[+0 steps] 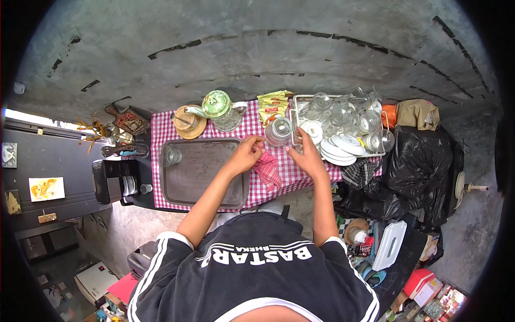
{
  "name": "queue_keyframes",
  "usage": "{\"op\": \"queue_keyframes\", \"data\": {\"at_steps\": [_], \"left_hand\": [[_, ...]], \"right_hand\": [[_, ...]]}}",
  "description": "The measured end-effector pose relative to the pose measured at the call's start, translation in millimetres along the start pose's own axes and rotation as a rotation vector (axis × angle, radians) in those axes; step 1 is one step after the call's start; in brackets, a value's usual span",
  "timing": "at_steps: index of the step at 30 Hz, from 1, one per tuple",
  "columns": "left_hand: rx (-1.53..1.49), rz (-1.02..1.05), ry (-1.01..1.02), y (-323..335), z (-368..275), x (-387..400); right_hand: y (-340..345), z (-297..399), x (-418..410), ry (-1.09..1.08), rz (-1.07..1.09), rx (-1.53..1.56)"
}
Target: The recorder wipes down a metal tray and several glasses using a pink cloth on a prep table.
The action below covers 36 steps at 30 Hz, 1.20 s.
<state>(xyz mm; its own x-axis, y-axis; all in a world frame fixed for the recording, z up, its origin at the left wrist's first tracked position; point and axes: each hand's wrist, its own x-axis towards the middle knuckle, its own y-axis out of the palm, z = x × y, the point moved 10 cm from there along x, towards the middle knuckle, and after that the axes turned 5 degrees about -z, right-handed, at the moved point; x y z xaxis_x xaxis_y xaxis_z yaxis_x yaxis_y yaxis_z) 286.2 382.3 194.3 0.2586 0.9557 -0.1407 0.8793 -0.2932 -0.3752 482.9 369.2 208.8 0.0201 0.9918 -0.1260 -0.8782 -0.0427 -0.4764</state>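
Note:
My left hand [246, 153] pinches the upper end of a red checked cloth [267, 169], which drapes across the tablecloth. Just right of its fingertips is a clear glass jar [277, 133], seen from above. My right hand [307, 155] is beside that jar with thumb and fingers apart, holding nothing. Its fingertips are close to the left side of a white wire dish rack [293, 109]. To the left lies a dark rectangular tray [201, 173], with a clear drinking glass [172, 155] at its upper left.
Behind the tray stand a glass pitcher with a green lid [217, 105] and a round wooden piece [190, 124]. Yellow sachets [273, 105] lie by the rack, which holds glassware and white saucers [340, 149]. Black plastic bags [420, 161] bulge at the right; a grey wall [249, 52] rises behind.

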Motion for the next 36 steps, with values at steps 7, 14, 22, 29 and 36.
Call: {"op": "queue_keyframes", "data": {"at_steps": [7,14,22,29,36], "left_hand": [[0.072,-0.039,-0.012,11,-9,18],[0.150,-0.078,-0.017,28,1,32],[0.108,-0.109,-0.004,41,17,45],[0.023,-0.077,0.059,55,38,50],[-0.141,-0.141,0.152,60,47,56]], "right_hand": [[3,21,39,-0.150,0.115,-0.134],[18,34,58,-0.267,0.217,-0.140],[26,27,64,-0.261,0.208,-0.044],[27,19,64,-0.226,0.169,0.201],[38,-1,63,-0.251,0.103,0.144]]}}
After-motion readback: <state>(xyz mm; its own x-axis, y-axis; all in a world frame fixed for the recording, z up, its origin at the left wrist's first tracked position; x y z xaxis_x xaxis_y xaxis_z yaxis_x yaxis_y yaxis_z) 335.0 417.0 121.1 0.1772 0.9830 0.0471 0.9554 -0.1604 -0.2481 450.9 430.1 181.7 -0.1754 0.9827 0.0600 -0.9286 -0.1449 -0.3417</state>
